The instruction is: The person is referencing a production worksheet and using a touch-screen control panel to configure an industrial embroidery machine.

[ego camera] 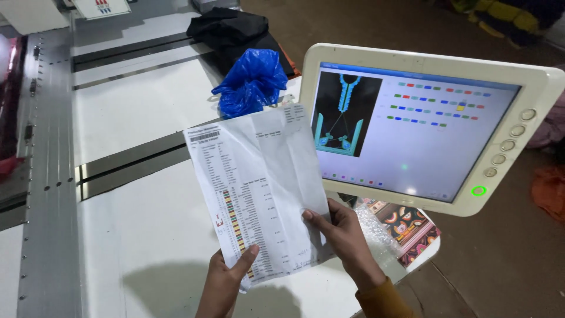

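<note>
White printed sheet (259, 188), creased, with a barcode at its top and a column of coloured bars down one side, is held up over the near part of the pale tabletop (147, 235).

Head view: left hand (226, 282) grips the sheet's lower edge, thumb on the front, fingers behind and pinching the paper. Right hand (341, 235) holds the lower right corner, thumb pressed on the front, fingers pinching from behind.

Just beside the sheet, at the tabletop's right edge, a white-framed touchscreen (424, 126) shows a turquoise neckline pattern and rows of coloured marks.

Blue plastic bag (252, 82) sits behind the sheet; black cloth (232, 32) lies toward the far edge. Patterned fabric (409, 227) shows under the screen.
</note>
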